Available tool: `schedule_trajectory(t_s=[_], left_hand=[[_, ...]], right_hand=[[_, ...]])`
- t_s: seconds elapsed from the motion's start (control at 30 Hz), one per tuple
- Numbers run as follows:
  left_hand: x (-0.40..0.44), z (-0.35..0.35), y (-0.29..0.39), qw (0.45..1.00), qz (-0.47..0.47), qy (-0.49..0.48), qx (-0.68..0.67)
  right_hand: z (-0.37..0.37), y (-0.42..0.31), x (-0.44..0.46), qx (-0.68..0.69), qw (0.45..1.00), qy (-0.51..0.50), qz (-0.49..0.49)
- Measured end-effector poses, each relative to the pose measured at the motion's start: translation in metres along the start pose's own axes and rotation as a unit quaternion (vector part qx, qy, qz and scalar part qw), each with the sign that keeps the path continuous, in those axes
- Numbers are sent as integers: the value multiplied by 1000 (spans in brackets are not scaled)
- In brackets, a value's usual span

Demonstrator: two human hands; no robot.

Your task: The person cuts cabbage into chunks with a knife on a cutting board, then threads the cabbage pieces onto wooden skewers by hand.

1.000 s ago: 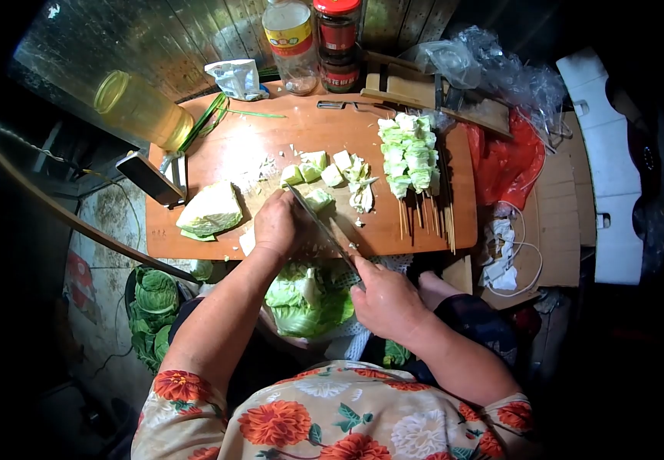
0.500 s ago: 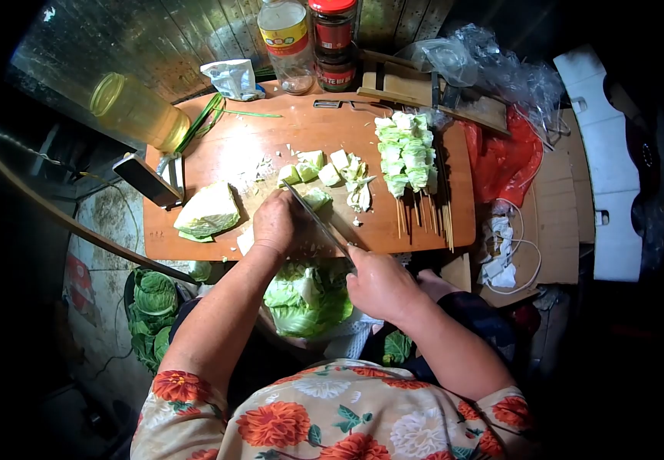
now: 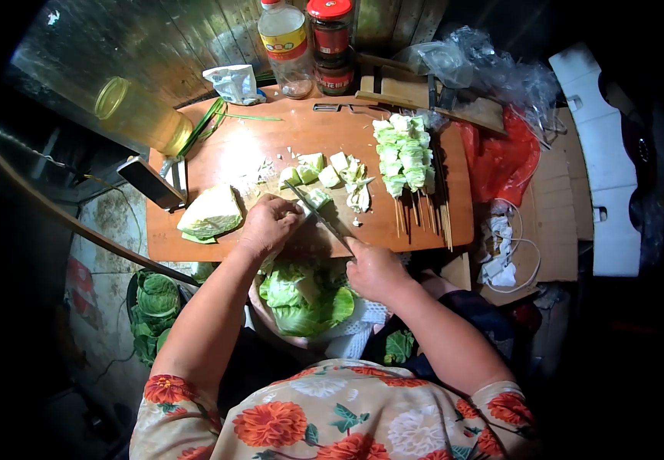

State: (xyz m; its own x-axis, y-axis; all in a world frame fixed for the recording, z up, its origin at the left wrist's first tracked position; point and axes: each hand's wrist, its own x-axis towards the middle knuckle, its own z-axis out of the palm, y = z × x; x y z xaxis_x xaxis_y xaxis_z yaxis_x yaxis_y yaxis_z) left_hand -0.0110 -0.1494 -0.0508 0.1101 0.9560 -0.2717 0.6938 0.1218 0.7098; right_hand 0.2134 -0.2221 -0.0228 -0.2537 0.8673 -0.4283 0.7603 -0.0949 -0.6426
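My right hand point(image 3: 376, 270) is closed round the handle of a knife point(image 3: 324, 221), whose blade slants up and left over the table. Beside the blade, my left hand point(image 3: 271, 224) has its fingers bent together on a piece of cabbage, mostly hidden by the fingers and knife. Another part of cut cabbage point(image 3: 317, 200) shows just past the blade. Cut cabbage chunks point(image 3: 309, 165) and a heap of loose leaf pieces point(image 3: 357, 184) lie farther back. To the left rests a large cabbage wedge point(image 3: 211, 215). Below the table edge, cabbage leaves point(image 3: 301, 299) fill a container in front of me.
Cabbage skewers point(image 3: 405, 157) lie on the right of the wooden table point(image 3: 455, 207), near bare sticks point(image 3: 445, 192). A phone point(image 3: 150, 182) and a yellowish jar point(image 3: 144, 115) stand left. A bottle point(image 3: 286, 50) and red-lidded jar point(image 3: 330, 34) stand behind. Whole cabbages point(image 3: 156, 295) sit lower left.
My left hand has shifted slightly left and down, away from the blade, exposing more of the cut cabbage. My right hand and the knife have moved only a little.
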Motion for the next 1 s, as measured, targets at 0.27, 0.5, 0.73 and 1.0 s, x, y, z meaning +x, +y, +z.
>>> schedule_trajectory(t_s=[0.27, 0.5, 0.73, 1.0], left_hand=[[13, 14, -25, 997, -36, 4, -67], [6, 5, -12, 999, -28, 37, -10], [9, 3, -9, 998, -43, 35, -12], [4, -5, 9, 997, -62, 22, 43]], right_hand=[[-12, -26, -26, 4, 998, 33, -48], [-11, -28, -30, 10, 1000, -26, -1], [-20, -27, -21, 25, 999, -35, -15], [-4, -23, 8, -14, 998, -53, 13]])
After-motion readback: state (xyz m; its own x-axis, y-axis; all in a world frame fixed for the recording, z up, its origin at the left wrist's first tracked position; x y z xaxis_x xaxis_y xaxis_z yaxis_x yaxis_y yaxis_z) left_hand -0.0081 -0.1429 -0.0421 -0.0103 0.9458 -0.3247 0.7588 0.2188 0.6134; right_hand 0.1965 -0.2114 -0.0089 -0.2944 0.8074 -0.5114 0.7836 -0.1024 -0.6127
